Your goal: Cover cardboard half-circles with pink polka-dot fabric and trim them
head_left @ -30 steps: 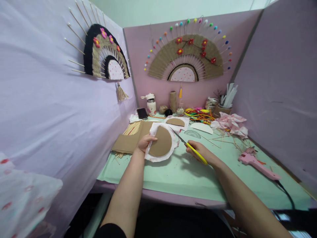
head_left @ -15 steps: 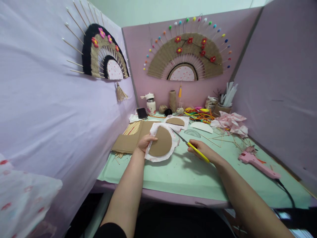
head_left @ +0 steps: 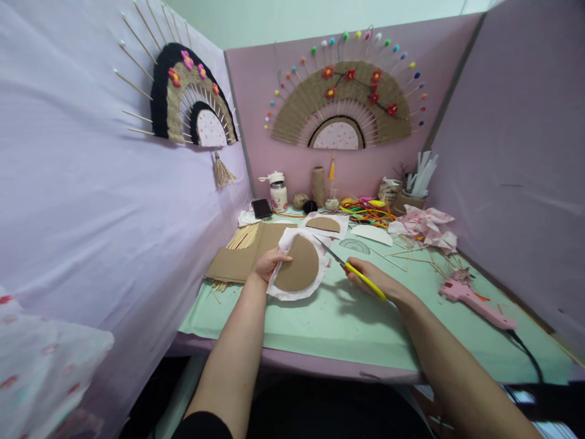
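Holding fabric-backed cardboard disc, scissors gripped

Bright, even, soft light from above fills the booth; faint shadows lie under the forearms on the bench; no glare; the centre is sharp; wide-angle bending stretches and softens the edges, most at bottom left.

Pink partition walls, green tabletop

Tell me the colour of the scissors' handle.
Yellow: the scissors in the right hand, head view.
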{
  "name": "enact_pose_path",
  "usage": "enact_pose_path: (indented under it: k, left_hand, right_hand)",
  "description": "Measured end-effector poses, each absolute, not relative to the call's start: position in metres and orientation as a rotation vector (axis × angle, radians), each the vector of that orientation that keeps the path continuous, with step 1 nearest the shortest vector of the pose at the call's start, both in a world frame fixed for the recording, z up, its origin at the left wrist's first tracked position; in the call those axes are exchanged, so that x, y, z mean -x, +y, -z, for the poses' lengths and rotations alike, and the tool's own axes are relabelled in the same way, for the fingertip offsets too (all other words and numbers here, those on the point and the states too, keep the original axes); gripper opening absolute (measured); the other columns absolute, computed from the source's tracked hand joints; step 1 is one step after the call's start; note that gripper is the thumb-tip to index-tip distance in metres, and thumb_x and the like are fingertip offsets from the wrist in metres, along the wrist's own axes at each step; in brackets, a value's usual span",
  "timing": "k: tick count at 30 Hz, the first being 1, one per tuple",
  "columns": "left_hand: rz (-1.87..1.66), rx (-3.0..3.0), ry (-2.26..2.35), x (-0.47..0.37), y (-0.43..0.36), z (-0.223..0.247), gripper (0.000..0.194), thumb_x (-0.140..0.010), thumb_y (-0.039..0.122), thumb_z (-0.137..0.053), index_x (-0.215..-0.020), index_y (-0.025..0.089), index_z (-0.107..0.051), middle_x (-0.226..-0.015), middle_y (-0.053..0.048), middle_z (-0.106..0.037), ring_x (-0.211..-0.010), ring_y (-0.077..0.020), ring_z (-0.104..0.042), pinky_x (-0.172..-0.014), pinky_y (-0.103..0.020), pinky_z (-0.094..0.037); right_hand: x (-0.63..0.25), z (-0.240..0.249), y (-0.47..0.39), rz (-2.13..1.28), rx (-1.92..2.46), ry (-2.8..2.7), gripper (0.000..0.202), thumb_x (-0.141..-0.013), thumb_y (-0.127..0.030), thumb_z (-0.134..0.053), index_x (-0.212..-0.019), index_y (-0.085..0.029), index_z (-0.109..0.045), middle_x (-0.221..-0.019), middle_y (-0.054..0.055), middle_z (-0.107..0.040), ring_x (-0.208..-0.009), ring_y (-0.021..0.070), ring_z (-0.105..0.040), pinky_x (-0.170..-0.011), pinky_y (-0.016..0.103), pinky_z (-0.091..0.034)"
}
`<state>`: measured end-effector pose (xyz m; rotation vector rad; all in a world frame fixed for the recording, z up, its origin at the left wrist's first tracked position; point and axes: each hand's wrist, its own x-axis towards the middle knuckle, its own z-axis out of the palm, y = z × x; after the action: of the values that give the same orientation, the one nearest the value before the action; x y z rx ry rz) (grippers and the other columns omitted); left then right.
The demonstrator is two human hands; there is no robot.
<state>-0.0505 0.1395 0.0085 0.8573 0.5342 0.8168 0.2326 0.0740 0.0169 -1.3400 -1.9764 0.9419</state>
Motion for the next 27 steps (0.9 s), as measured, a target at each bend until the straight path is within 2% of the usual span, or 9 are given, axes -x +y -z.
enact_pose_path:
  k: [4, 12, 27]
  left_hand:
    - [-0.793, -0.858, 0.541, 0.0497, 0.1386, -0.0089, 0.055, -0.057, 0.008, -0.071, -0.112, 0.011, -0.064, -0.089, -0.011, -0.077, -0.078, -0.0286, -0.074, -0.069, -0.034, -0.060]
    - [-0.783, -0.864, 0.562, 0.0498, 0.1393, -0.0064, 0.061, -0.057, 0.008, -0.072, -0.117, 0.011, -0.062, -0.093, -0.012, -0.076, -0.081, -0.0294, -0.074, -0.072, -0.036, -0.059]
    - [-0.782, -0.862, 0.582, 0.0486, 0.1373, -0.0096, 0.067, -0.055, 0.008, -0.074, -0.120, 0.011, -0.058, -0.091, -0.011, -0.076, -0.076, -0.0268, -0.074, -0.065, -0.032, -0.058]
  right_hand:
    - [-0.2332, -0.0163, 0.0736, -0.949, 1.346, -1.981, 0.032, -0.075, -0.052, -0.055, -0.071, -0.022, -0.043, -0.065, -0.002, -0.047, -0.059, 0.0144, -0.040, -0.053, 0.026, -0.032]
    - [-0.2339, -0.0154, 0.0744, -0.924, 1.371, -2.008, 0.032, -0.075, -0.051, -0.053, -0.071, -0.022, -0.041, -0.065, -0.002, -0.045, -0.060, 0.0141, -0.039, -0.055, 0.026, -0.032]
    - [-0.2359, -0.0132, 0.0762, -0.891, 1.380, -2.037, 0.036, -0.076, -0.055, -0.051, -0.070, -0.022, -0.040, -0.064, -0.003, -0.043, -0.060, 0.0138, -0.039, -0.054, 0.027, -0.031]
